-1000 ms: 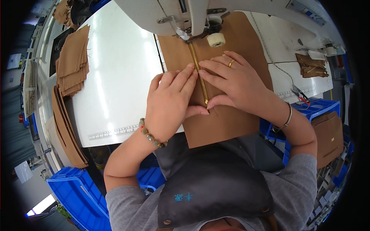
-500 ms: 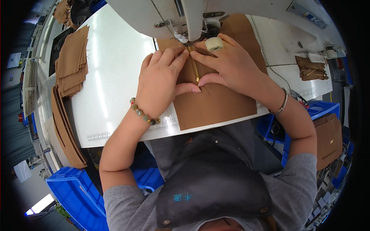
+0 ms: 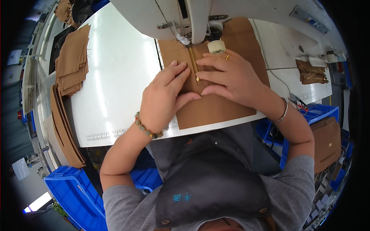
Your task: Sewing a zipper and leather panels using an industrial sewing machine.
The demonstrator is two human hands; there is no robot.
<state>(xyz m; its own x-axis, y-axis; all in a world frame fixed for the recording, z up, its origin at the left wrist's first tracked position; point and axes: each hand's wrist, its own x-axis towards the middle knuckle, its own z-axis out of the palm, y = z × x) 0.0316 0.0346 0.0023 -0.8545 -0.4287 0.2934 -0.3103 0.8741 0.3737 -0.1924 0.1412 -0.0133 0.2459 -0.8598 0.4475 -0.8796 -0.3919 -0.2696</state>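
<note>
Partly under the sewing machine (image 3: 199, 17), got a brown panel (image 3: 219, 107) laid with its gold zipper (image 3: 193, 59) pointing straight in. Resting left hand (image 3: 161, 90) and right hand (image 3: 236, 79) on either side, loosely spread, pinching nothing visible, probably to keep everything flat and aligned.

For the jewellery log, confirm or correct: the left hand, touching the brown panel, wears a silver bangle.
Correction: the head view shows the left hand, touching the brown panel, wearing a beaded bracelet; the right hand wears the silver bangle.
</note>
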